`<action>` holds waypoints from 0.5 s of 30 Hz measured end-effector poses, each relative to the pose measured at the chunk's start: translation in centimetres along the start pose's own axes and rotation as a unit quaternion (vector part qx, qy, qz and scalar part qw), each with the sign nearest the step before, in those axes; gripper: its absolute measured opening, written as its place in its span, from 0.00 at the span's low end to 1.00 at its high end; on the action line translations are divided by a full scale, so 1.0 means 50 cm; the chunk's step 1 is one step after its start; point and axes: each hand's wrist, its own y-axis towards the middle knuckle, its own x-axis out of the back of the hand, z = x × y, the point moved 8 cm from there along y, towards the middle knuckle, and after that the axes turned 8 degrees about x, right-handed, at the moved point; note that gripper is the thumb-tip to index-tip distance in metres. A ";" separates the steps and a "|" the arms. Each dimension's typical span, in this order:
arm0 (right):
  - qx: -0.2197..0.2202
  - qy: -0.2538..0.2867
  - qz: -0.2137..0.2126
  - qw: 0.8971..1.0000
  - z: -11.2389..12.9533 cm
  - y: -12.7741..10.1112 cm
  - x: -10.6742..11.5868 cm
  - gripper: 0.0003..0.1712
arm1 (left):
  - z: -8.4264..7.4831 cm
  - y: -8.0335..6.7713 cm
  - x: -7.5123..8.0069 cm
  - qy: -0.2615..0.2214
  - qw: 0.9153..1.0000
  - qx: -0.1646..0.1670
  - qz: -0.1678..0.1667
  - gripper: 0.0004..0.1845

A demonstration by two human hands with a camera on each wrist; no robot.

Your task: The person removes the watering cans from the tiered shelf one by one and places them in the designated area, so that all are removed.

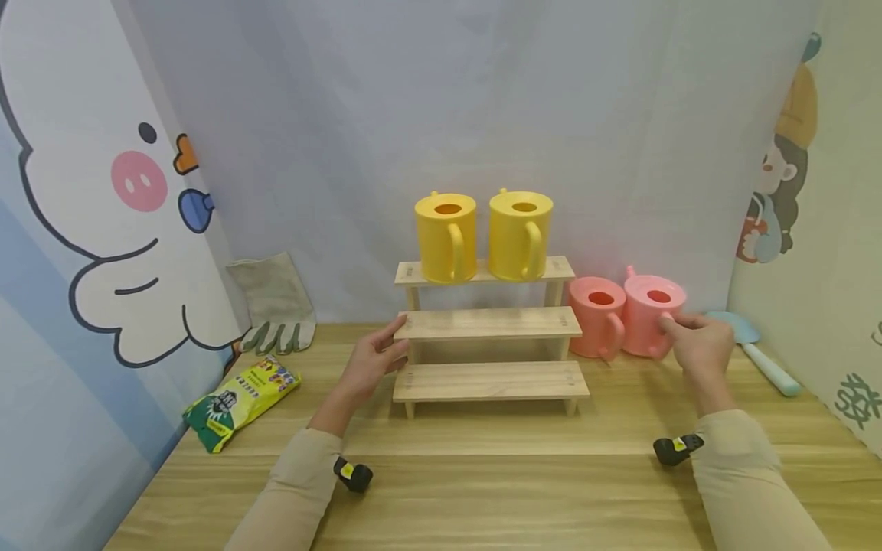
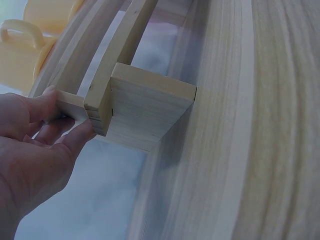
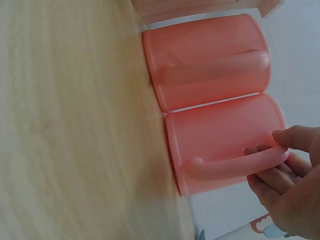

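— Right hand (image 1: 699,346) had its fingers and thumb pinched round the handle of the pink watering can (image 1: 651,314) farther from the wooden step shelf (image 1: 489,325), didn't it?

— Yes. That can stood on the counter (image 1: 482,474), touching a second pink can (image 1: 598,315) that sat just beside the shelf's right end. In the right wrist view the fingers (image 3: 274,172) were curled under the handle.

— And the left hand (image 1: 375,360)?

— It held the left end of the shelf's middle step, thumb on top, fingers beneath, as if steadying it.

— What was on the shelf?

— Two yellow cans (image 1: 482,236) on the top step; the middle and bottom steps were bare.

— Which step, would you say?

— Taking hold of the pink can, I judged. Lifting it would call for a firm grip and clearance from its neighbour.
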 end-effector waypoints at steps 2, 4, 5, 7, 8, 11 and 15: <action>0.002 0.002 0.003 1.000 -0.004 0.000 -0.003 0.31 | 0.001 0.001 0.000 0.002 1.000 0.001 0.000 0.28; 0.010 0.003 0.001 1.000 -0.005 0.001 -0.004 0.31 | 0.009 0.007 0.004 0.003 1.000 -0.001 -0.004 0.28; 0.014 0.004 0.000 1.000 -0.005 0.001 -0.004 0.31 | 0.014 0.011 0.007 0.002 1.000 -0.002 -0.007 0.28; 0.018 0.010 -0.001 1.000 -0.005 0.002 -0.005 0.31 | 0.018 0.014 0.010 0.003 1.000 -0.003 -0.015 0.28; 0.019 0.011 -0.003 1.000 -0.005 0.002 -0.006 0.31 | 0.018 0.013 0.010 0.003 1.000 -0.003 -0.018 0.28; 0.019 0.017 -0.004 1.000 -0.006 0.003 -0.007 0.31 | 0.019 0.013 0.011 0.000 1.000 -0.002 -0.023 0.28; 0.019 0.011 -0.004 1.000 -0.006 0.001 -0.006 0.32 | 0.019 0.012 0.010 -0.003 1.000 0.000 -0.021 0.28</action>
